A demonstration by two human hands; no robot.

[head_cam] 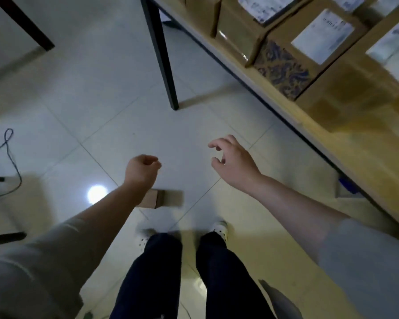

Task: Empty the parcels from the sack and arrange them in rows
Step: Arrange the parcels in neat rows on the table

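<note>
Head view: a small cardboard parcel [165, 199] lies on the tiled floor [101, 88] near the person's feet, partly hidden by the left forearm. The left hand [143, 169] is curled, holding nothing visible. The right hand [233, 160] hovers loosely spread and empty. More parcels [309, 42] line the desk [355, 146].

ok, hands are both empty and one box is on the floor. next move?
Probably reach down with the left hand and grip the small cardboard box on the floor below it. The right hand holds nothing either, and the other parcels already sit on the table.
</note>
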